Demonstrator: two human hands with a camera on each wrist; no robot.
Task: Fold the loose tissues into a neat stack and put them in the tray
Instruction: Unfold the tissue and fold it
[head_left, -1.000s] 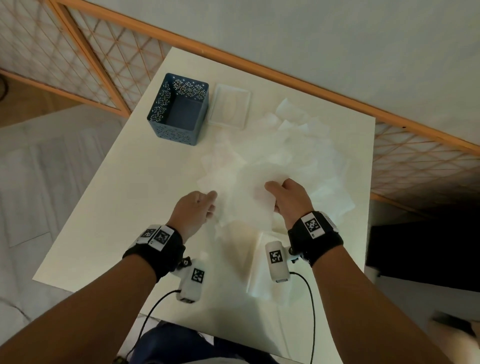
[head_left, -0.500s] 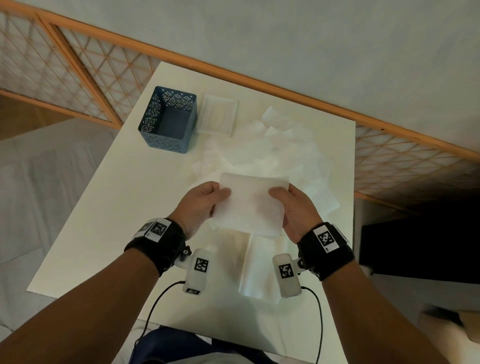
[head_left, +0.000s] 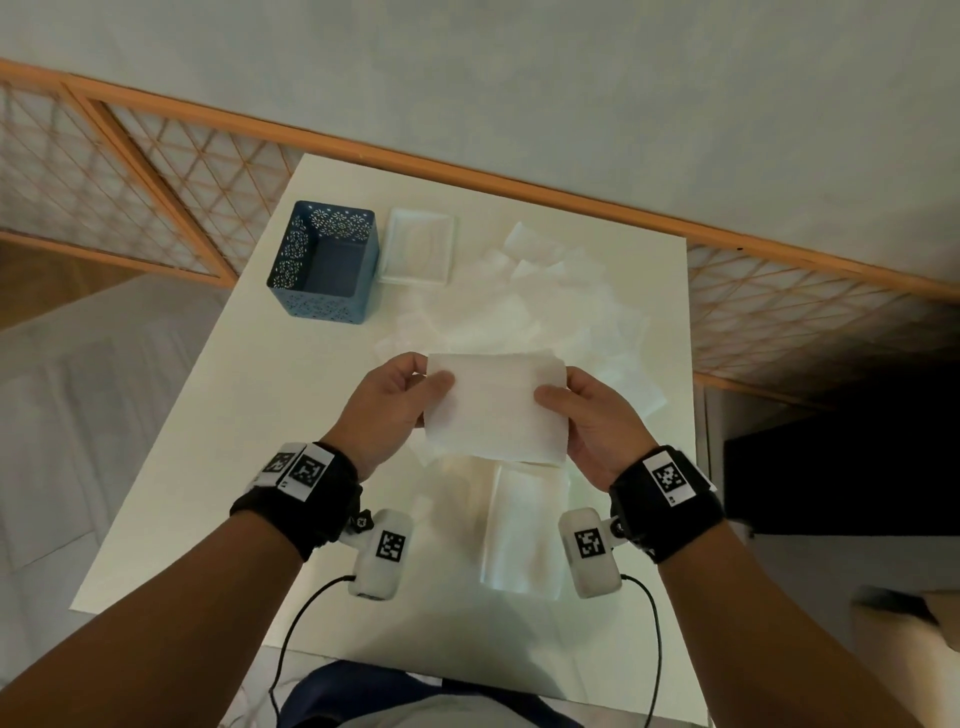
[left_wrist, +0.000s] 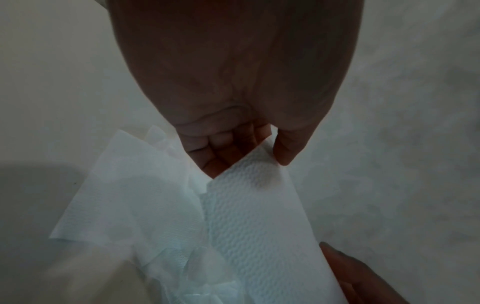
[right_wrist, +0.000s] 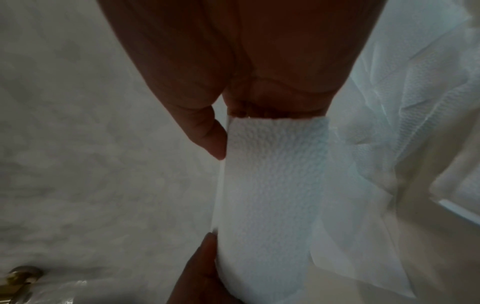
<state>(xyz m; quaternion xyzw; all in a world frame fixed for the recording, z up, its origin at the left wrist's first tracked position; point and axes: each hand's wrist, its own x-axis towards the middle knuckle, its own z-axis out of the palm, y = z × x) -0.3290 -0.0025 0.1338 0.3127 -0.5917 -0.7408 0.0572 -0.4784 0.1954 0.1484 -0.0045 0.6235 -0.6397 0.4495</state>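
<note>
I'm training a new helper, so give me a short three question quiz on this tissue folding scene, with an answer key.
1. True or false: both hands hold the same tissue.
2. Multiple choice: the blue basket stands A) left of the clear tray, B) right of it, C) inside it.
3. Short answer: what lies on the table straight below the held tissue, nearest the person?

Key
1. True: the left hand and the right hand each pinch one side edge.
2. A.
3. Folded tissues lying flat.
</note>
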